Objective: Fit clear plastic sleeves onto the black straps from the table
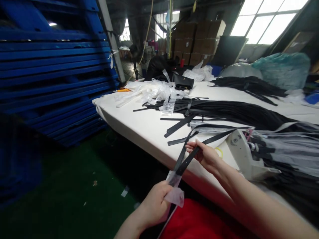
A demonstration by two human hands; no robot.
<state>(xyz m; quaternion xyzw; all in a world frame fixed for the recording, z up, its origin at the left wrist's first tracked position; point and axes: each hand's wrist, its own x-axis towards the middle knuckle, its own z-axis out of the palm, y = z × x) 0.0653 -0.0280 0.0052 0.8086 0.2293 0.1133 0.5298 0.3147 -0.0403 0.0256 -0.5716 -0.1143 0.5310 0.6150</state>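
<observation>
My left hand (156, 200) is closed around a clear plastic sleeve (175, 197) below the table's front edge. The ends of a long black strap (187, 163) reach into the sleeve's mouth. Farther up, my right hand (205, 156) pinches this strap between thumb and fingers. From there the strap runs back over the table and doubles round in a loop. Beyond my right hand, a few short black strap ends (179, 125) lie on the white tabletop (139, 118). How much strap sits inside the sleeve is hidden by my left hand.
A thick bundle of black straps (239, 111) stretches across the table. Loose clear plastic sleeves (152, 90) are heaped behind it. A white holder (240, 154) stands right of my right forearm, near sleeved straps (294, 149). Blue pallets (54, 76) are stacked at left.
</observation>
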